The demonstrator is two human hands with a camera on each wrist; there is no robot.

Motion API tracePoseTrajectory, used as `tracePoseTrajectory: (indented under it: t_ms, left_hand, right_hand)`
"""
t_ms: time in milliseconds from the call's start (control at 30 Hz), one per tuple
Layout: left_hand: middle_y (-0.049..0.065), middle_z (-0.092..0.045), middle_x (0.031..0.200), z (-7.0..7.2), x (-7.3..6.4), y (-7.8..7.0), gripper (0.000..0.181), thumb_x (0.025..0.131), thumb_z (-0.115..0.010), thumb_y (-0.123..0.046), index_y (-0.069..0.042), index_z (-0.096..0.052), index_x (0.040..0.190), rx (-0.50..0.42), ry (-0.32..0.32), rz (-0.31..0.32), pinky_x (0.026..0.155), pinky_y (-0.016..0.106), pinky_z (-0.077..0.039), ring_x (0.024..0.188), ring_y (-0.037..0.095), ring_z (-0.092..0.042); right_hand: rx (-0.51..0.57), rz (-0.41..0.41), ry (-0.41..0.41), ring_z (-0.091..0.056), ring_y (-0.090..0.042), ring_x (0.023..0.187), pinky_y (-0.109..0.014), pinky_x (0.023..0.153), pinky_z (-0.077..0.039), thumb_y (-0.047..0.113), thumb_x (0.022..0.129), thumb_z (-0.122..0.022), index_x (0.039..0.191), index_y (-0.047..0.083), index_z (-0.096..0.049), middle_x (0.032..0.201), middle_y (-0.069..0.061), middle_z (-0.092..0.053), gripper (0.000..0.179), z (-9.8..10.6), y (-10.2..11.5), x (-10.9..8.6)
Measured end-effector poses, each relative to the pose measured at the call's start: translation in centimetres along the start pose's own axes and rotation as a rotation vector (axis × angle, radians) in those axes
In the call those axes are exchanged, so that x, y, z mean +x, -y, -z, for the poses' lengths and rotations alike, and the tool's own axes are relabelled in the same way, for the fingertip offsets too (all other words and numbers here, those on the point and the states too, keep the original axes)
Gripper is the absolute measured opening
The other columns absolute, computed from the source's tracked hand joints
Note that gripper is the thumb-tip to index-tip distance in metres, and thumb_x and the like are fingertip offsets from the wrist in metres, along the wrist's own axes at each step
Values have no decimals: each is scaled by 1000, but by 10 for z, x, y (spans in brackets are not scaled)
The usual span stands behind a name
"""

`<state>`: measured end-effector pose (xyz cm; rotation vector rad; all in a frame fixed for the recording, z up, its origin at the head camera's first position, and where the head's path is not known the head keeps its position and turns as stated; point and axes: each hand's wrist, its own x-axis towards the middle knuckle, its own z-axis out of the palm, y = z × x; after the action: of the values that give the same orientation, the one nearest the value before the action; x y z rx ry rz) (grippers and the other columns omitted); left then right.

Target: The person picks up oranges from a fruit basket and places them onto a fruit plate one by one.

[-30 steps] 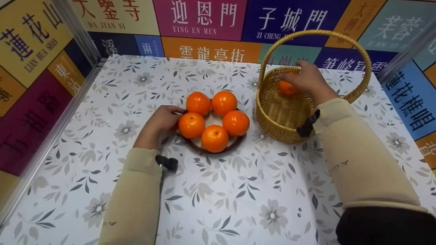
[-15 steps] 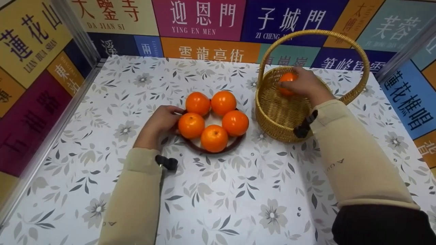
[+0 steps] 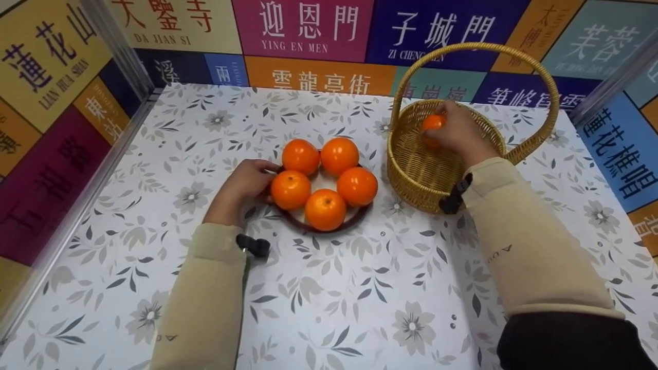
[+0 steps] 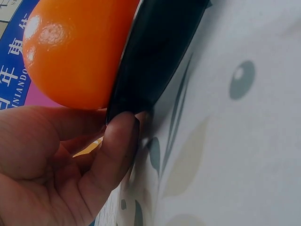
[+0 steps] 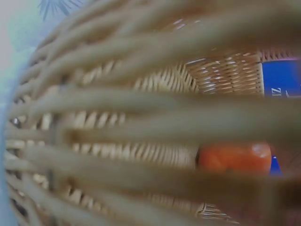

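In the head view my left hand (image 3: pixel 249 180) grips the left edge of a dark-rimmed plate (image 3: pixel 324 180) with a pale middle. The left wrist view shows a thumb and finger pinching the plate's dark rim (image 4: pixel 153 52), close beside an orange (image 4: pixel 75 52). Several oranges (image 3: pixel 325 209) sit in a ring on that plate. Over to the right, my right hand (image 3: pixel 460 131) reaches inside a woven basket (image 3: pixel 414 187) and holds another orange (image 3: pixel 433 122), partly covered by the fingers. Through the blurred basket weave, the right wrist view shows this orange (image 5: pixel 235 157).
The basket's tall arched handle (image 3: pixel 478 47) rises beyond my right forearm. A white cloth with a grey leaf pattern (image 3: pixel 329 308) covers the table. Colourful panels with lettering (image 3: pixel 308 25) stand along the back and both sides.
My right hand and forearm have shifted slightly left and toward me, and the hand now covers more of its orange. The left hand stays on the plate.
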<state>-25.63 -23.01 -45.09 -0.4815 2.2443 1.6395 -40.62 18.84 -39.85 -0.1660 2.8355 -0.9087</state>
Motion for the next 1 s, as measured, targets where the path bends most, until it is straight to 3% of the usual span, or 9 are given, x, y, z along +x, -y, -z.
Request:
tracePoseTrajectory:
  t_ms: [367,767,1000]
  left_hand:
    - [13,-62,126,1,0,1,33,99,-59,-10,-7,-68,131,24,0,-44,64,27,-55,70,18,-60]
    - [12,-60,127,0,-1,0,33,100,-58,-8,-9,-67,132,-20,-2,-9,65,27,-55,76,19,-62]
    - [11,-62,124,0,0,0,32,100,-58,-9,-9,-67,130,19,-2,-17,64,26,-54,72,18,-61]
  right_hand:
    - [-21,18,-51,-47,-46,126,-58,102,-50,25,91,-72,155,11,-43,148,-32,-33,72,-9,-7,-2]
    - [-33,-4,-21,-47,-45,127,-57,103,-50,26,91,-73,155,12,-43,149,-30,-34,72,-9,-4,-4]
    - [-46,-19,24,-47,-47,131,-58,105,-49,28,91,-74,156,12,-42,152,-30,-32,74,-7,-2,-6]
